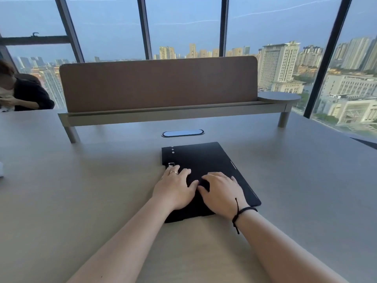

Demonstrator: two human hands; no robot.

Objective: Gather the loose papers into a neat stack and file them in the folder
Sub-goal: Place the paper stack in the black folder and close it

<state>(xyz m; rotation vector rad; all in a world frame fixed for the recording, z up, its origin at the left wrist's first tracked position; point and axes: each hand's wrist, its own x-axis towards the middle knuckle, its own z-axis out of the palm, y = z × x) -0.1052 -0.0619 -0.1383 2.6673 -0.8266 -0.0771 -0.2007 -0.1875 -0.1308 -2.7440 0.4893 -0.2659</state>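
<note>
A closed black folder (206, 158) lies flat on the light wooden table (81, 190), its long side running away from me. Both of my hands rest palm down on its near half. My left hand (176, 185), with a ring on one finger, lies at the folder's left edge near a small label window. My right hand (221, 190), with a black cord on the wrist, lies beside it, fingers slightly bent against the cover. A thin white line shows along the folder's right edge. No loose papers are in sight.
A brown divider panel on a raised shelf (159, 86) crosses the table behind the folder, with an oval cable port (183, 133) in front of it. Another person (22, 92) sits at the far left. A white object (1, 169) pokes in at the left edge.
</note>
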